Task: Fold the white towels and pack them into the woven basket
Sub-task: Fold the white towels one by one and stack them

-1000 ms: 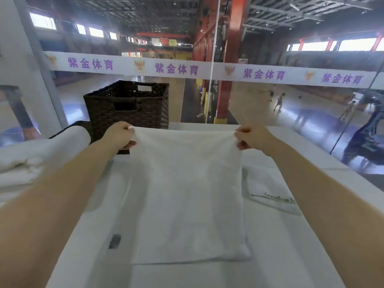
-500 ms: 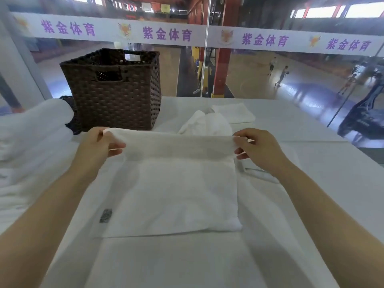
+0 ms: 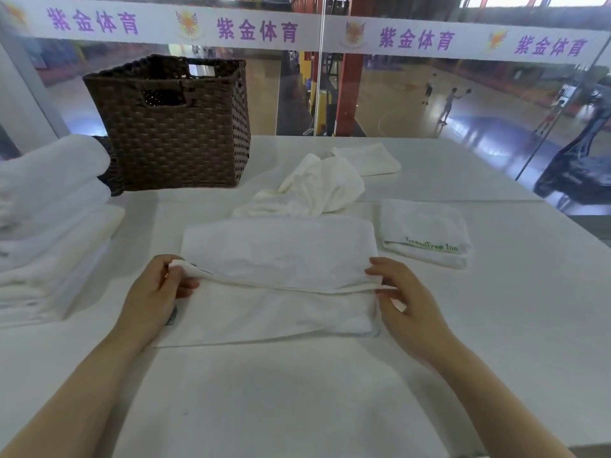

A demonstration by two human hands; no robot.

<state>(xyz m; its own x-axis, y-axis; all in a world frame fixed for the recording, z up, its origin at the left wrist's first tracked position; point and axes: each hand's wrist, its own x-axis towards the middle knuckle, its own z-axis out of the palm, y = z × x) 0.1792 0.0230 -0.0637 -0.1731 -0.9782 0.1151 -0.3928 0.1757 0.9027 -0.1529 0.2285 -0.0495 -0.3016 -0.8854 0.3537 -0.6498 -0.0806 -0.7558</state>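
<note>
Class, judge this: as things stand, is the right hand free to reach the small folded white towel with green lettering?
Probably not yet: the right hand pinches the large white towel, though nothing blocks the small lettered towel beside it.

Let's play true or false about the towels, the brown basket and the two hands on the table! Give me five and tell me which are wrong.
1. Both hands, left hand and right hand, pinch the white towel being folded. True.
2. The dark brown woven basket lies tipped on its side. False: it stands upright.
3. A small folded white towel with green lettering lies right of the towel being folded. True.
4. The crumpled cream-white towel is inside the basket. False: it lies on the white table.
5. A stack of folded white towels sits at the left. True.
</note>
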